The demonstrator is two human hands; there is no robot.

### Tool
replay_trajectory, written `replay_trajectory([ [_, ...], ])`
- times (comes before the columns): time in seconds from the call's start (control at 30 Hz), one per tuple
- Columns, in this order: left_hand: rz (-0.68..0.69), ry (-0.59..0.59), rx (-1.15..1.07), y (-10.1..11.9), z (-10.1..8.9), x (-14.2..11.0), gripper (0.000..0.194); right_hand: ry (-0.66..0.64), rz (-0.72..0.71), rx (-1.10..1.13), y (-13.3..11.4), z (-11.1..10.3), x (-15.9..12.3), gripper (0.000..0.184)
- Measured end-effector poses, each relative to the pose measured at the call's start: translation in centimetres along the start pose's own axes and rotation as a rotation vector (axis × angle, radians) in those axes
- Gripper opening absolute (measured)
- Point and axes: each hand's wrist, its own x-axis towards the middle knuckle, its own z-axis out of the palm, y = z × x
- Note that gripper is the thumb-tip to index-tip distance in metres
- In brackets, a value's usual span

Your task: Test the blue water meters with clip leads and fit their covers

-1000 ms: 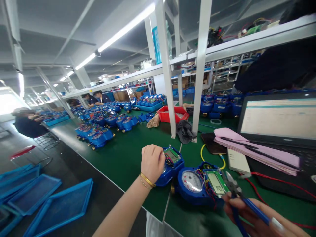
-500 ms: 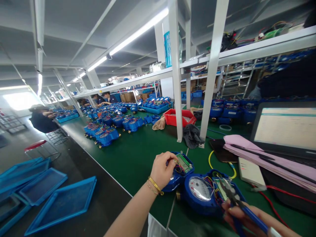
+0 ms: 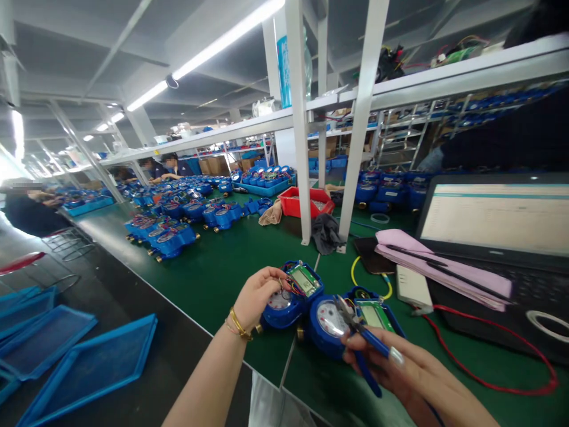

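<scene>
Nearest you, your right hand (image 3: 395, 362) holds the blue-handled pliers (image 3: 357, 324), its fingers and thumb closed around the handles. The tool's tips stand across the dial of the right-hand meter (image 3: 326, 323); whether they touch it cannot be told from this view.

Your left hand (image 3: 255, 299) is at the left-hand meter (image 3: 291, 312), which stands on the green bench (image 3: 231, 261) just beside the other unit. The fingertips are drawn nearly together over the edge of the dial, at the coloured wires (image 3: 297, 289) below the display board (image 3: 305, 280). Whether a wire is pinched between them cannot be told.

The step in hand appears to be wire handling on the left-hand meter, with the pliers at the ready. Using them there would call for bringing the tips leftward to the wires, clear of the display board, while the left fingers hold the chosen wire apart.

Beyond the right-hand meter are a white box (image 3: 411, 287), pink sheets (image 3: 444, 267) and a laptop (image 3: 498, 219). Farther along, a grey cloth (image 3: 326, 234) lies by the shelf post (image 3: 300, 148), with a red bin (image 3: 288, 204) behind; grouped blue meters (image 3: 169, 240) occupy the bench to the left.
</scene>
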Motion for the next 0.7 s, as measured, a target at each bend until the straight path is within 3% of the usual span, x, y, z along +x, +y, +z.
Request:
replay_trajectory([
  [0.13,-0.016,0.054,0.071,-0.1,-0.4,0.0,0.021,-0.007,0.011,0.028,-0.5,0.9,0.0,0.049],
  [0.4,-0.037,0.176,0.436,0.2,-0.2,-0.3,0.011,-0.201,0.142,0.071,0.0,1.9,1.9,0.048],
  [0.7,-0.064,0.187,0.584,0.4,0.1,-0.5,0.015,-0.156,0.295,-0.025,-0.3,6.2,5.0,0.054],
])
